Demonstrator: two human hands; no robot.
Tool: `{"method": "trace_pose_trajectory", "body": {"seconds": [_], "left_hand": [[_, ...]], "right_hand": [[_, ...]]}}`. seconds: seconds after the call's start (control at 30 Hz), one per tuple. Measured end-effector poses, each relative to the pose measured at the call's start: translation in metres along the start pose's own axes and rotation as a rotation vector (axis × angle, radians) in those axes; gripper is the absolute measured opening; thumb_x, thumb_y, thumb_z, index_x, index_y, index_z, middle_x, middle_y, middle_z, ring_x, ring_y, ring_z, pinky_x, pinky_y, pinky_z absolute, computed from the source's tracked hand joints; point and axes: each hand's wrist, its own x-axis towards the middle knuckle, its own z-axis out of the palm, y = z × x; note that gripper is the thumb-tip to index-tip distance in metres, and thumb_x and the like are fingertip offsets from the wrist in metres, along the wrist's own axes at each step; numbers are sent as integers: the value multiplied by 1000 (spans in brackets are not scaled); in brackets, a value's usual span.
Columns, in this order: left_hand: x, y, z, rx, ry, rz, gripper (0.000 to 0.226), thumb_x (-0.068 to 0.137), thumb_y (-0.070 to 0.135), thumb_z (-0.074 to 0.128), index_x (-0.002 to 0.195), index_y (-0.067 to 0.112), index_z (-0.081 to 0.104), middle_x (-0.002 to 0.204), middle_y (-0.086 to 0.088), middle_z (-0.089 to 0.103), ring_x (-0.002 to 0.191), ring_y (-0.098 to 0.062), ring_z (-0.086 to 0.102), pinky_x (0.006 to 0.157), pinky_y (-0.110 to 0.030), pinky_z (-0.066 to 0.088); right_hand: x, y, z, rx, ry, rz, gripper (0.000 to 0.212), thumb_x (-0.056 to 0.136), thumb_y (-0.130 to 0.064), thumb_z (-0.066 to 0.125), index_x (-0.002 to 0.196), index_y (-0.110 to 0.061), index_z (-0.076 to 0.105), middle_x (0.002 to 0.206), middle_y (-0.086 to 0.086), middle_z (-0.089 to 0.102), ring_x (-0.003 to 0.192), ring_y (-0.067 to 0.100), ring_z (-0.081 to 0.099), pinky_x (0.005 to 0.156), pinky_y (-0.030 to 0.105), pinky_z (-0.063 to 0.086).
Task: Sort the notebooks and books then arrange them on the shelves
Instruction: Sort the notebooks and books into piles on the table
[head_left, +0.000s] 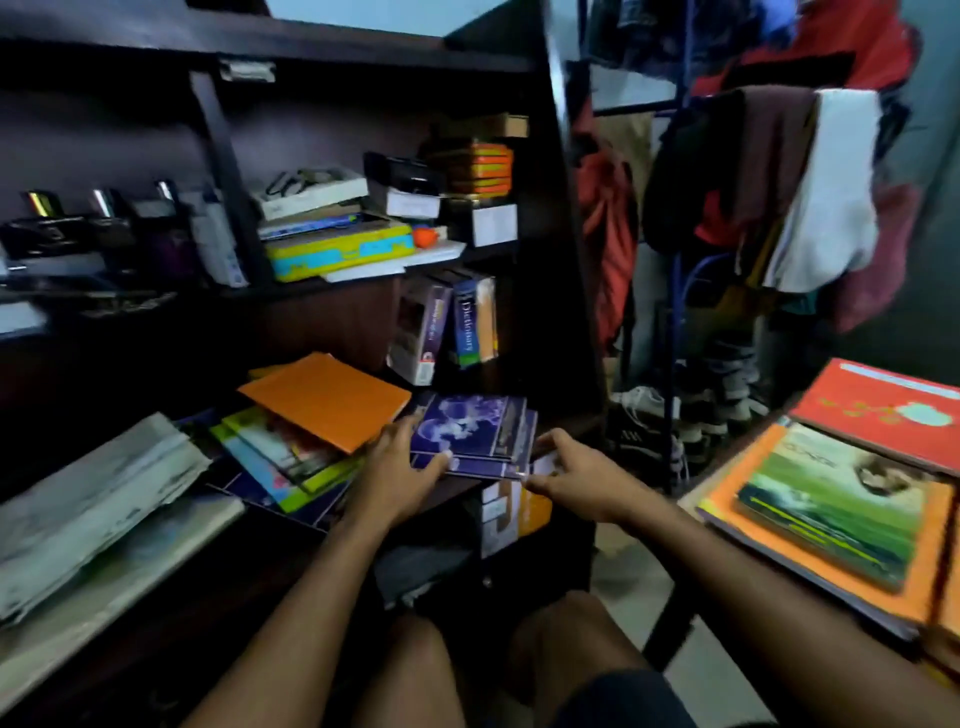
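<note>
A small stack of purple notebooks (475, 428) lies flat on the dark shelf (457, 491) in front of me. My left hand (402, 470) grips the stack's left front corner, thumb on top. My right hand (569, 470) pinches its right front corner. To the left an orange notebook (327, 397) lies tilted on a messy pile of colourful books (280, 457). Behind the stack, a blue dictionary (467, 325) and a purple book (421, 332) stand upright.
A pile of large books with a green cover (836, 504) and a red one (883, 415) sits on a surface at the right. Old papers (88, 504) lie at left. Boxes fill the upper shelf (358, 244). A clothes rack (753, 182) stands beyond.
</note>
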Motion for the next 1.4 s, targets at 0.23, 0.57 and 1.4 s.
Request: {"method": "trace_pose_trajectory", "body": {"seconds": [0.23,0.57,1.4], "left_hand": [[12,-39,15,404,-223,17,81,86,86,27,156,51,4,169,1,-6,155,-24,-10,123,-48,2],[-12,-39,10,312,4,364,59,87,45,74,141,43,51,134,2,44,118,-31,47,88,-41,49],[-104,324,185,363,-136,1103,59,83,26,75,137,33,52,119,-2,52,109,-26,50,59,-41,57]], "right_hand": [[68,-6,58,-114,5,60,77,92,-35,67,154,-32,21,135,13,32,113,38,56,100,45,49],[25,22,47,-192,252,-199,47,104,-31,50,150,-22,43,138,13,52,125,33,51,95,40,42],[-150,225,-141,-418,225,507,64,101,-35,49,157,-31,19,164,6,14,145,33,26,113,54,33]]}}
